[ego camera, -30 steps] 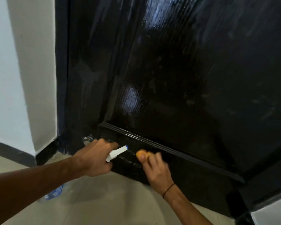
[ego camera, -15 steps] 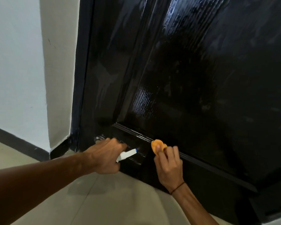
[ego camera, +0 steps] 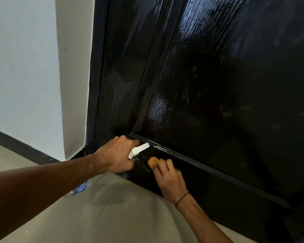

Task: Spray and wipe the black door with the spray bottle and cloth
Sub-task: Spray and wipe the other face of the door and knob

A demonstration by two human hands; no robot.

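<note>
The glossy black door [ego camera: 218, 88] fills the right of the head view, with a raised moulding low down. My left hand [ego camera: 116, 155] grips the spray bottle [ego camera: 139, 149]; its white nozzle with a blue tip points at the door's bottom rail. The bottle's clear body shows below my forearm. My right hand [ego camera: 168, 178] presses an orange cloth [ego camera: 152, 161] against the bottom rail, just right of the nozzle. Wet streaks glisten on the rail between the nozzle and the cloth.
A white wall [ego camera: 28, 76] with a black skirting strip [ego camera: 21, 148] stands to the left of the black door frame [ego camera: 95, 85]. Pale floor tiles [ego camera: 102, 216] run along the door's foot.
The view has shifted left and closer. My right hand with the cloth slid down from the moulding onto the bottom rail. The nozzle has risen towards the moulding.
</note>
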